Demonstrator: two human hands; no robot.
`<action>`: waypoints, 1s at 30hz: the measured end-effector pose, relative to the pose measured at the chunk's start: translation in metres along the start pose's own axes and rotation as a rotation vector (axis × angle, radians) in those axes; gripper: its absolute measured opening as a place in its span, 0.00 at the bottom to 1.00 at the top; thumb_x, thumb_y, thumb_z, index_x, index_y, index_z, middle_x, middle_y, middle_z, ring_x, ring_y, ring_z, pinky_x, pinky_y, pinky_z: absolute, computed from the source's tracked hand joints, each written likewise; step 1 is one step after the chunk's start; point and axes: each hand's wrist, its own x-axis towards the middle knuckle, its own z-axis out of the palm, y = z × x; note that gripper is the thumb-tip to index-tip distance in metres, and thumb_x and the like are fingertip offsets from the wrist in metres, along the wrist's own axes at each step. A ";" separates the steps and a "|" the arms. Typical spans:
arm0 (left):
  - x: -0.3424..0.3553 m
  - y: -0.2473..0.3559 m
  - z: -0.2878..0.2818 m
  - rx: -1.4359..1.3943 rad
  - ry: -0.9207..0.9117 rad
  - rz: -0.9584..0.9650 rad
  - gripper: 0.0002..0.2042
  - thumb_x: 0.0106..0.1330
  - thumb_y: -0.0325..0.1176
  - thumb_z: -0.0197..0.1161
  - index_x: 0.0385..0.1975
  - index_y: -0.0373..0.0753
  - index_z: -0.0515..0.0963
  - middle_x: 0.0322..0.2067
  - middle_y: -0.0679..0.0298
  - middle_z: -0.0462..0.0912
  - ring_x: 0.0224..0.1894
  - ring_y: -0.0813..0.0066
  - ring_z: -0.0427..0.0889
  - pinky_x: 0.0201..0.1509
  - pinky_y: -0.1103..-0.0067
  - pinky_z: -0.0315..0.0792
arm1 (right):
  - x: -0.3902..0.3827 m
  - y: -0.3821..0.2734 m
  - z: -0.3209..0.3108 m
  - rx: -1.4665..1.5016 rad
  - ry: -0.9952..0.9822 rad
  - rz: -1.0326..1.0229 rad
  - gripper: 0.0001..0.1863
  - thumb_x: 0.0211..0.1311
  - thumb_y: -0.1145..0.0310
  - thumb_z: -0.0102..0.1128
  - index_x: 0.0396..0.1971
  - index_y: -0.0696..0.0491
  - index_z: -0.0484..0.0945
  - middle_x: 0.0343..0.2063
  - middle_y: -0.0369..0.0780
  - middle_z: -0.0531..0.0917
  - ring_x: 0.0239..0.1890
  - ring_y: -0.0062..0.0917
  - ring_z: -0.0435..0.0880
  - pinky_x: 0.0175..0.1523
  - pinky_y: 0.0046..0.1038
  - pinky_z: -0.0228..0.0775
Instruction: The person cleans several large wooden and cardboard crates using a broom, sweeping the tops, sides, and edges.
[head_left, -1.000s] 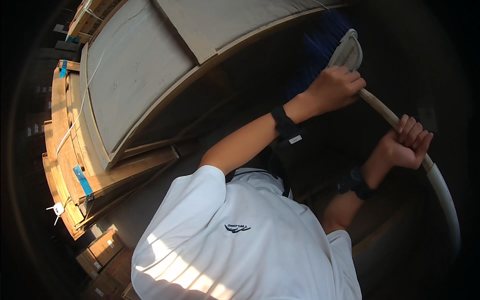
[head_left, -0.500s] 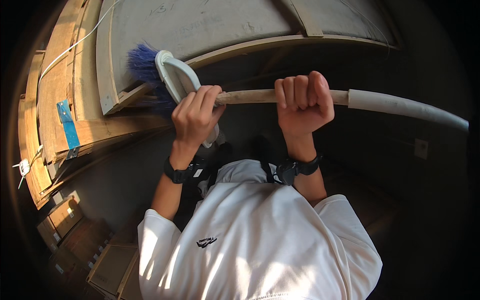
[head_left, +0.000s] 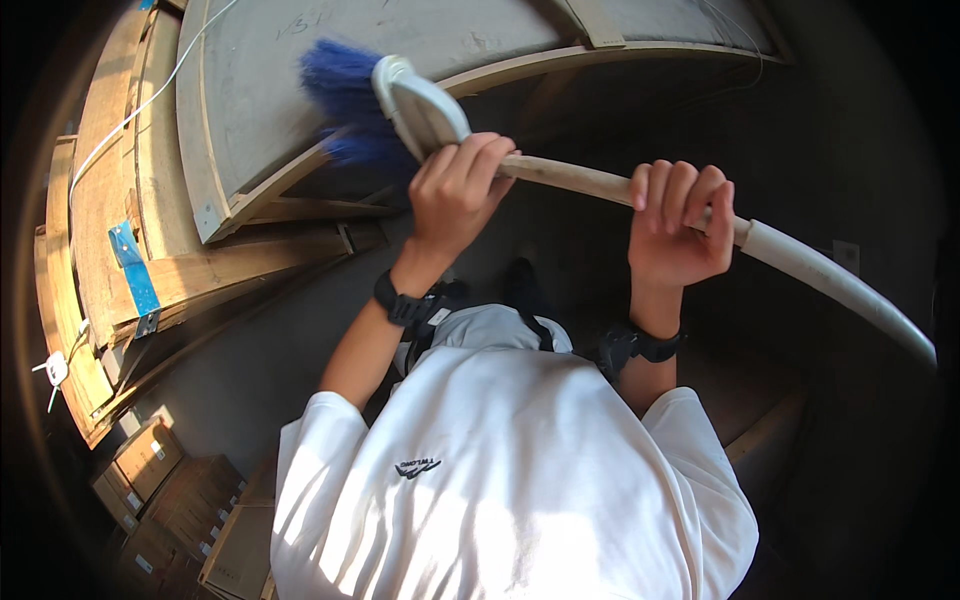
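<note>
Person's L hand wraps broom nr white head, R hand curls round it farther along, prob. spaced for control, blue bristles up by grey panel, contact unclear.

Left of upper centre, the broom bristles are deep blue and the broom head off-white; the handle is pale tan, its sleeve white. Lower centre, the white shirt bears a black mark. Lower left, white labels dot brown cartons.
</note>
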 end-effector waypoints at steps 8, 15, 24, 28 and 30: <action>0.074 0.160 0.181 -0.501 -0.108 0.380 0.15 0.52 0.32 0.77 0.39 0.42 0.82 0.34 0.68 0.83 0.32 0.70 0.83 0.35 0.75 0.79 | -0.038 -0.181 -0.098 -0.454 0.468 -0.425 0.22 0.80 0.59 0.42 0.20 0.46 0.64 0.16 0.32 0.62 0.22 0.20 0.62 0.39 0.28 0.62; 0.048 0.196 0.257 -0.582 -0.361 0.453 0.12 0.55 0.33 0.75 0.36 0.42 0.82 0.31 0.67 0.82 0.32 0.71 0.81 0.35 0.76 0.78 | -0.084 -0.206 -0.159 -0.651 0.744 -0.362 0.19 0.77 0.58 0.44 0.22 0.47 0.64 0.21 0.34 0.64 0.29 0.24 0.67 0.50 0.35 0.67; 0.025 0.095 0.236 -0.191 -0.287 0.242 0.14 0.50 0.24 0.71 0.37 0.40 0.79 0.41 0.65 0.81 0.49 0.64 0.78 0.53 0.68 0.73 | -0.075 -0.083 -0.181 -0.290 0.552 0.106 0.19 0.79 0.58 0.43 0.24 0.48 0.66 0.25 0.38 0.72 0.40 0.30 0.74 0.68 0.43 0.60; 0.012 0.049 0.216 -0.351 -0.473 0.224 0.14 0.48 0.20 0.66 0.36 0.38 0.78 0.35 0.61 0.82 0.43 0.58 0.82 0.48 0.65 0.75 | -0.069 -0.055 -0.160 -0.175 0.455 0.258 0.17 0.78 0.59 0.47 0.26 0.49 0.68 0.30 0.40 0.76 0.46 0.33 0.76 0.73 0.44 0.55; -0.004 0.027 0.204 -0.419 -0.606 0.189 0.14 0.47 0.18 0.62 0.36 0.36 0.76 0.29 0.56 0.82 0.36 0.52 0.84 0.43 0.62 0.77 | -0.072 -0.043 -0.153 -0.210 0.370 0.351 0.14 0.76 0.60 0.51 0.30 0.50 0.71 0.36 0.41 0.80 0.53 0.35 0.76 0.74 0.43 0.54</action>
